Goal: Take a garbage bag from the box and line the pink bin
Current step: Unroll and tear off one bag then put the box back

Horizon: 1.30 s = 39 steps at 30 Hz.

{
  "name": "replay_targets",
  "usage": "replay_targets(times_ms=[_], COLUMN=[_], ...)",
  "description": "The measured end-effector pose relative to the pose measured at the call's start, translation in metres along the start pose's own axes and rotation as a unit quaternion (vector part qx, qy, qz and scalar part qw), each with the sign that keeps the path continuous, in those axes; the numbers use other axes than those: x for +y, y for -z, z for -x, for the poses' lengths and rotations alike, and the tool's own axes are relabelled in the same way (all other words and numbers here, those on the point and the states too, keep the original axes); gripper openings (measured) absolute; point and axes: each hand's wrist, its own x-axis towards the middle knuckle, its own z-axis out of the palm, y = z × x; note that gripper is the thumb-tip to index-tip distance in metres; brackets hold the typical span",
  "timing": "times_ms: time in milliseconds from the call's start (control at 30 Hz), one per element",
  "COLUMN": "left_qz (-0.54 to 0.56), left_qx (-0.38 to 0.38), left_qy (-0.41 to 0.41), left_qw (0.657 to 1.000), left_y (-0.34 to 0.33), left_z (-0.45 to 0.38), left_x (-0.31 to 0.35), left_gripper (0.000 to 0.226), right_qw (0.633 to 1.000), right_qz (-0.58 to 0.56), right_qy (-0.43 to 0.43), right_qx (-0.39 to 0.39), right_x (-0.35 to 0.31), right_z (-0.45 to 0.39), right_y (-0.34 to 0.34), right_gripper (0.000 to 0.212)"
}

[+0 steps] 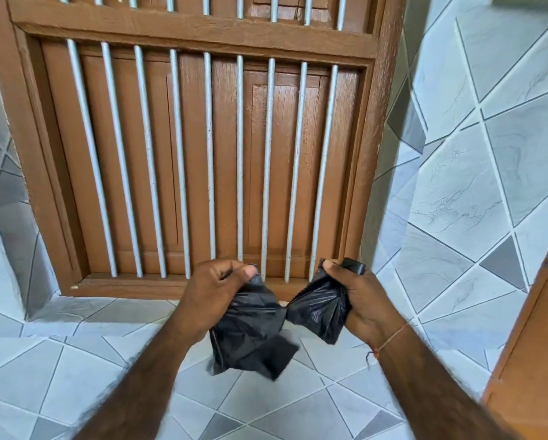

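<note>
Two bare forearms reach forward from the bottom of the head view, and between them hangs a black garbage bag [253, 328], still crumpled and partly folded. The left hand [215, 290] has its fingers curled, pinching the top edge of the bag's larger bunch between thumb and fingertips. The right hand [358, 303] grips the other, smaller bunch, fingers wrapped round the plastic; a small dark roll-like piece [353, 265] pokes out above its thumb, and I cannot tell what it is. The plastic narrows to a twisted waist between the two hands, and the lower flap under the left hand is blurred. A thin reddish thread [390, 339] circles the right wrist. Beyond the hands stands a brown wooden shutter [203, 154] with pale upright metal bars [239, 160] in front of it. Grey and white tiles with diagonal lines [456, 185] cover the wall at both sides and the ledge or floor below. An orange-brown wooden edge [539, 344] shows at far right.
</note>
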Motion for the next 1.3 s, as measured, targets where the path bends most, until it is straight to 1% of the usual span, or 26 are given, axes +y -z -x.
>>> replay_targets(times_ms=[67,100,167,200,267,300,367,400,467,533,600,667,767,800,867,900,933,1000,1033,1067,1100,1167,1233,1300], left_qz=[-0.016,-0.026,-0.079,-0.129,-0.238,-0.274,-0.306,-0.312,-0.331,-0.361,-0.388,-0.407,-0.427,-0.411,-0.325,-0.278,-0.236,-0.113,-0.03,0.048,0.101,0.13,0.134,0.113], left_qx=[-0.042,-0.06,-0.111,-0.142,-0.187,-0.195,-0.196,-0.197,-0.197,-0.192,-0.183,-0.17,-0.152,-0.147,-0.137,-0.13,-0.124,-0.113,-0.105,-0.092,-0.073,-0.051,-0.069,-0.102], left_qy=[0.0,0.0,0.014,0.023,0.027,0.025,0.023,0.018,0.005,-0.009,-0.02,-0.028,-0.041,-0.041,-0.027,-0.017,-0.003,0.034,0.062,0.089,0.105,0.114,0.108,0.082], left_qw=[0.999,0.998,0.991,0.981,0.953,0.941,0.931,0.929,0.923,0.913,0.903,0.897,0.891,0.899,0.935,0.952,0.964,0.987,0.992,0.991,0.987,0.984,0.983,0.985], left_y=[-0.006,-0.008,-0.006,-0.003,0.003,0.006,0.011,0.012,0.011,0.01,0.009,0.009,0.008,0.007,0.005,0.006,0.007,0.009,0.007,0.004,0.001,-0.005,-0.009,-0.009], left_z=[0.001,0.001,0.0,-0.002,-0.005,-0.006,-0.009,-0.01,-0.01,-0.01,-0.009,-0.009,-0.007,-0.007,-0.006,-0.005,-0.004,0.0,0.002,0.005,0.006,0.007,0.007,0.007], left_x=[0.007,0.009,0.009,0.008,0.005,0.004,0.005,0.004,0.002,-0.001,-0.005,-0.007,-0.007,-0.007,-0.009,-0.01,-0.013,-0.016,-0.018,-0.018,-0.019,-0.023,-0.025,-0.021], left_gripper=[0.016,0.019,0.03,0.037,0.046,0.043,0.03,0.023,0.013,0.011,0.012,0.011,0.011,0.009,0.008,0.01,0.012,0.016,0.018,0.019,0.019,0.018,0.014,0.01], right_qw=[1.0,0.999,0.999,0.998,0.993,0.985,0.951,0.931,0.902,0.885,0.884,0.901,0.91,0.905,0.893,0.889,0.888,0.893,0.898,0.905,0.916,0.94,0.957,0.961], right_qz=[0.023,0.027,0.031,0.041,0.099,0.154,0.288,0.342,0.406,0.44,0.443,0.414,0.394,0.401,0.421,0.427,0.431,0.423,0.412,0.395,0.372,0.313,0.263,0.248], right_qy=[0.009,0.016,0.031,0.038,0.041,0.039,0.041,0.046,0.054,0.065,0.078,0.078,0.069,0.066,0.06,0.06,0.065,0.078,0.083,0.084,0.083,0.072,0.056,0.056], right_qx=[-0.01,-0.01,-0.01,-0.013,-0.044,-0.064,-0.102,-0.119,-0.138,-0.14,-0.128,-0.108,-0.11,-0.123,-0.148,-0.153,-0.149,-0.134,-0.131,-0.131,-0.128,-0.115,-0.112,-0.113], right_x=[0.002,0.003,0.001,0.0,-0.002,-0.003,-0.002,-0.002,0.0,0.001,0.002,0.002,0.004,0.004,0.008,0.009,0.011,0.012,0.013,0.014,0.014,0.014,0.015,0.017], right_z=[0.0,0.0,0.001,0.001,0.002,0.003,0.004,0.005,0.006,0.005,0.004,0.002,0.0,0.001,0.001,0.001,0.002,0.002,0.002,0.003,0.002,0.001,0.0,-0.001], right_y=[-0.006,-0.008,-0.009,-0.007,-0.001,0.002,0.005,0.006,0.006,0.005,0.004,0.004,0.005,0.005,0.007,0.007,0.008,0.009,0.008,0.008,0.008,0.009,0.008,0.004], right_gripper=[0.006,0.006,0.006,0.01,0.026,0.036,0.051,0.052,0.043,0.035,0.029,0.027,0.039,0.045,0.055,0.057,0.055,0.041,0.031,0.024,0.021,0.019,0.016,0.015])
